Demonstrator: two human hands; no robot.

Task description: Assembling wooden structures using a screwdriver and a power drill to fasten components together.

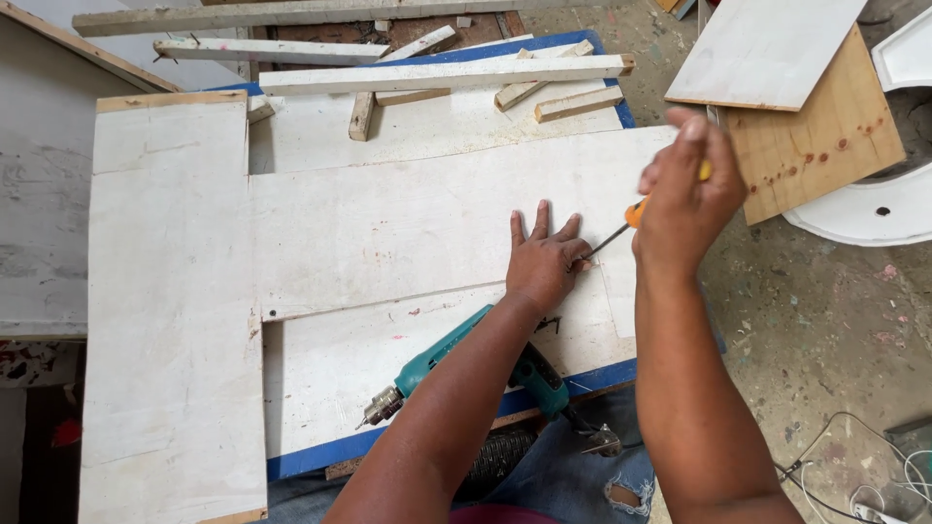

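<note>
Fingers [540, 225] of the left hand [544, 264] lie spread and flat on the white board [408, 218], holding nothing, just pressing the panel down beside the screwdriver's tip. At about two o'clock from it, the right hand [687, 184] is closed in a fist around the orange-and-yellow screwdriver [631, 215], whose thin shaft slants down to meet the board right at the left thumb side. Whether a screw sits under the tip is too small to tell, so the work reads as underway rather than finished — no driven screw head shows nearby. Below the left forearm, at roughly seven o'clock, a teal power drill [456, 359] rests untouched on a lower white panel, chuck pointing left. A tall white plank [170, 320] lies across the boards at nine o'clock. Loose wooden strips [442, 76] sit at twelve o'clock on the blue-edged table [320, 454], and a bare plywood sheet [825, 136] lies on the floor at two o'clock.
</note>
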